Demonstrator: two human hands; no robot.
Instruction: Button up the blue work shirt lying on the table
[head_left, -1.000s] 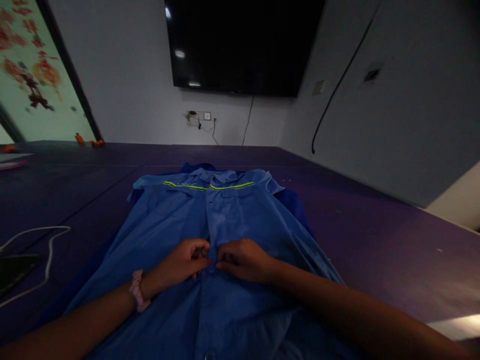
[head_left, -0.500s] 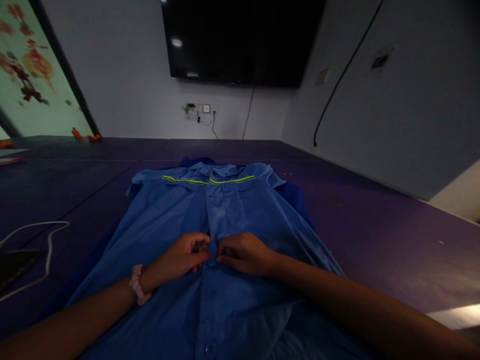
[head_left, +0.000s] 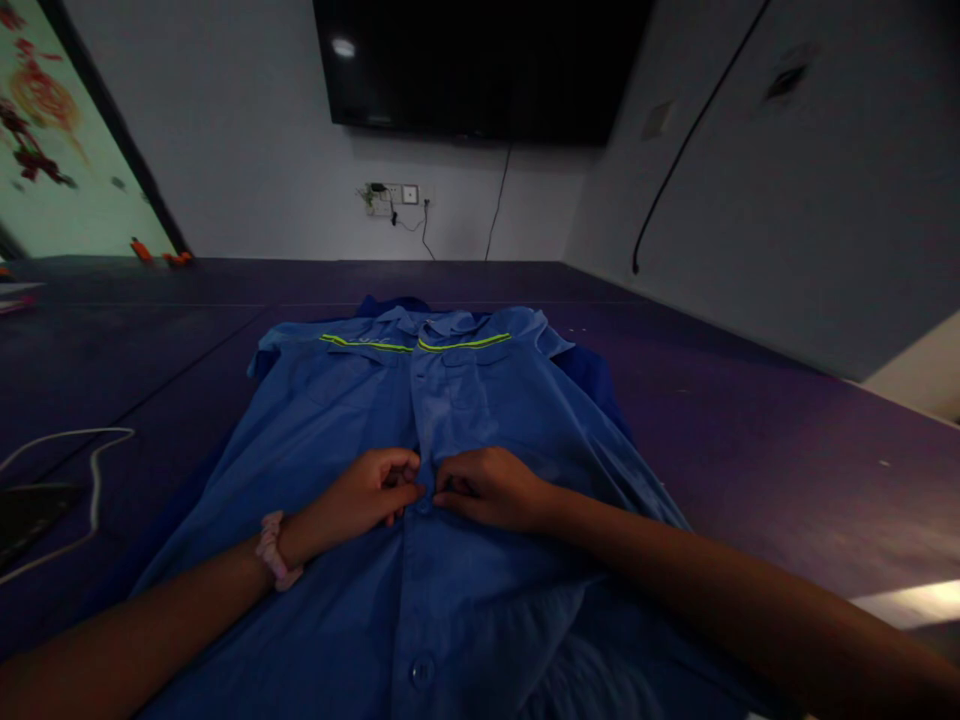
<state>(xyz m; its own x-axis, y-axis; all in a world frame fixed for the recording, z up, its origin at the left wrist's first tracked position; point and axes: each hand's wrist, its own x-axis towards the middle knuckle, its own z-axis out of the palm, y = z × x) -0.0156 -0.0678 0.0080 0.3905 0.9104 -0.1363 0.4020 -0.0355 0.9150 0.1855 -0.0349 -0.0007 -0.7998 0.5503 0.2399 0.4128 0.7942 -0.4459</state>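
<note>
A blue short-sleeved shirt (head_left: 495,410) with yellow-green chest stripes lies spread out front side up, its collar away from me. My left hand (head_left: 371,490), with a pink scrunchie (head_left: 276,550) on the wrist, pinches the front placket from the left. Facing it, my right hand (head_left: 491,488) has its fingers closed on the placket's right side. A small button (head_left: 424,505) shows between the fingertips; whether it sits in its buttonhole, I cannot tell. Lower down the placket is another button (head_left: 421,671). Darker blue cloth (head_left: 596,390) shows from under the shirt.
The shirt lies on a dark purple surface (head_left: 720,420) reaching to the grey walls. At left are a white cable (head_left: 96,490) and a dark flat object (head_left: 34,515). A black screen (head_left: 480,70) hangs on the far wall above sockets (head_left: 409,195). Small orange things (head_left: 141,250) stand far left.
The view has tilted down slightly, so the whole scene sits a little differently in frame. Both hands keep their pinch at the same place on the placket, with barely any finger movement.
</note>
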